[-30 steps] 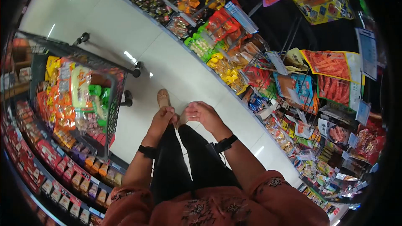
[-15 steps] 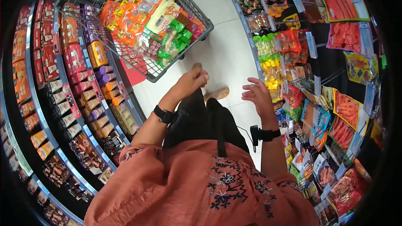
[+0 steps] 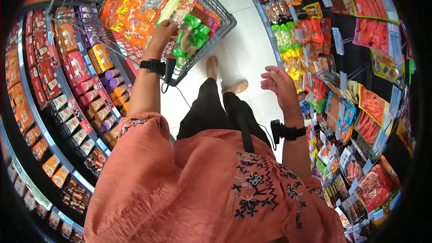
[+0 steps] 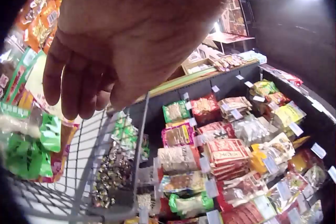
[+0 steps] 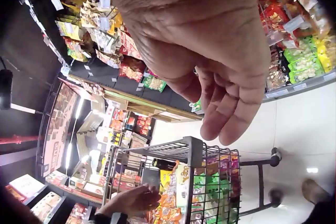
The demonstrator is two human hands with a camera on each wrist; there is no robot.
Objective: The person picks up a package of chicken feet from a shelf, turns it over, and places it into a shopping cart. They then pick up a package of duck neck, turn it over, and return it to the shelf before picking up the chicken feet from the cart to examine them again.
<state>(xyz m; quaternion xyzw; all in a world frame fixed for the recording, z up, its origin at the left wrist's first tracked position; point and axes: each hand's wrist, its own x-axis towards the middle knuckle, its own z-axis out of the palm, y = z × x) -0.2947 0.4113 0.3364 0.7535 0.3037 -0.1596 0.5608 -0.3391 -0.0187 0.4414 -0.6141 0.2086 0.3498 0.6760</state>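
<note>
My left hand [image 3: 163, 33] reaches over the near side of the shopping cart, its fingers drooping loosely above the packets. Close by its fingertips lie a cream bag with a bear picture [image 3: 182, 5] and a bag with green ends [image 3: 191, 40]. Seen from the left wrist, the fingers [image 4: 79, 85] hang down with nothing between them. My right hand [image 3: 279, 85] is held up in the air beside the right-hand shelf, fingers loosely bent and holding nothing. Orange snack bags [image 3: 155, 0] fill the cart's far left part.
The grey wire cart [image 3: 232, 19] stands ahead to the left. Shelves of jars and packets [image 3: 74, 94] line the left side. Hanging bags of snacks [image 3: 373, 117] crowd the right-hand rack. Pale floor tiles [image 3: 234, 63] run between, with my feet on them.
My hands were close together in front of me and have moved apart. The left has reached forward over the cart; the right has gone right. The cart now appears nearer the middle of view.
</note>
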